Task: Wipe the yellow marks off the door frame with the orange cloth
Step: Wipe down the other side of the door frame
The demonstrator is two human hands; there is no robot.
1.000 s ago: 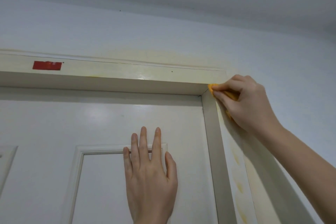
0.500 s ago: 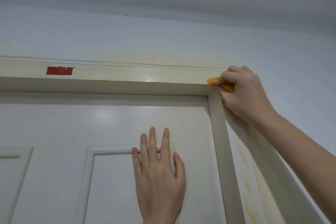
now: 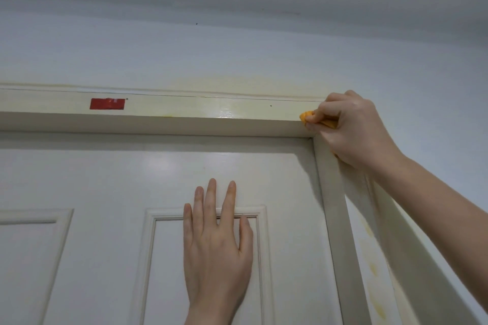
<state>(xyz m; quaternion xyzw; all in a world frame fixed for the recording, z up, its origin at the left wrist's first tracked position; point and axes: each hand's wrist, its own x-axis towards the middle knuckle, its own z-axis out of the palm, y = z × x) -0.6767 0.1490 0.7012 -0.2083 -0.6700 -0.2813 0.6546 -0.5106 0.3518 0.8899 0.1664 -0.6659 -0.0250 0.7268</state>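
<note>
Red tape patch (image 3: 107,104) at 10 o'clock on door frame (image 3: 184,125) top rail; not part of job. Left hand (image 3: 217,245) at 6 o'clock, fingers straight, flat against door (image 3: 105,179), holding nothing; likely a brace for the overhead reach. Orange cloth (image 3: 306,119) at 2 o'clock, bunched, pressed on frame's upper corner. Right hand (image 3: 353,129) clenched round cloth, fingers curled, forearm rising from 4 o'clock. Yellow marks (image 3: 373,269) on jamb at 5 o'clock, unwiped.

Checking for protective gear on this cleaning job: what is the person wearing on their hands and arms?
Nothing visible. The left hand and right hand are ungloved, with no rings showing. The right forearm shows no sleeve, watch or bracelet up to the frame edge. The left arm is cut off at the wrist.
</note>
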